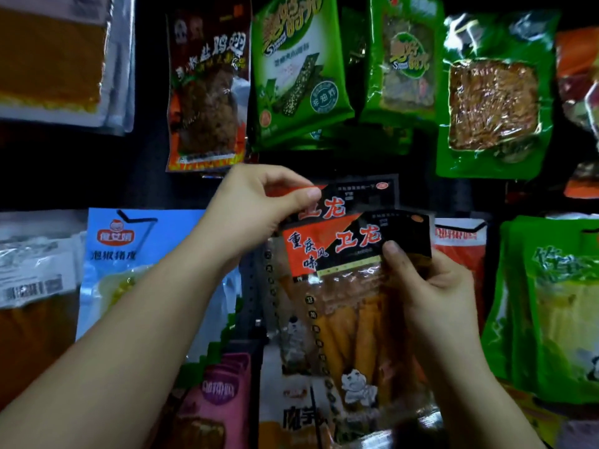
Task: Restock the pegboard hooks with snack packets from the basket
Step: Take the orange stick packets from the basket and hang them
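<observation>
Head view: a dark pegboard wall (pixel 155 183) is seen, and many snack packets are hung on it. At the far left, a clear packet with orange-brown food (pixel 48 59) is hung up high, and a packet with a barcode label (pixel 32 280) is hung below it. Next to that, a light blue packet (pixel 129 254) is seen, partly hidden by the left arm. A pink packet (pixel 220 393) is seen lower down. Above, a dark red and black packet (pixel 207 92) is hung, and two green seaweed packets (pixel 298 76) are hung beside it.

The left hand (pixel 252 215) is held up in the middle. The top corner of a black and orange packet (pixel 356 196) is pinched between its thumb and fingers. A second black and orange packet (pixel 343 286) with a clear window lies just in front of the first one and covers part of it. Its right edge is gripped by the right hand (pixel 434 286), with the thumb pressed on the black top part. Both packets are held up close to the pegboard, in the middle row.

To the right, a green packet with brown strips (pixel 492 102) is hung up high. Lower down, a red and white packet (pixel 460 247) and a green packet with yellow food (pixel 551 303) are seen.
</observation>
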